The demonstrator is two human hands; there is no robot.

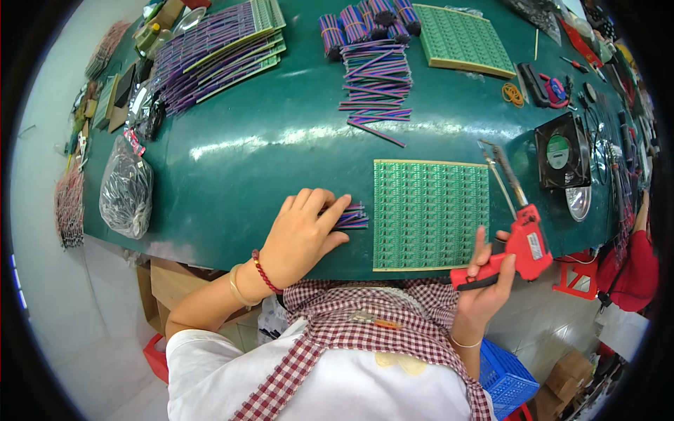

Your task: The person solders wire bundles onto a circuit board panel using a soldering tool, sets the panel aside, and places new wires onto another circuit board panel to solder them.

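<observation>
left hand (298,230) palm down, fingers (335,212) bent, left forearm (207,303) slanting, right hand (493,282) gripping

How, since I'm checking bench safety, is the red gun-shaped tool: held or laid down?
Held: the right hand grips the red gun-shaped tool by its handle, metal end pointing forward.

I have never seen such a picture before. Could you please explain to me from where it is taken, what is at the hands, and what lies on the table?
There is no machine here: a person works bare-handed. This single picture comes from a wide fisheye camera on their head, looking down, so straight edges bend. The right hand holds a red soldering gun. The left hand curls over short coloured wires; whether it grips them is hidden. Between the hands lies a green circuit-board sheet. Farther back on the green table are a wire pile and another green sheet stack; at right, a square black fan.
</observation>
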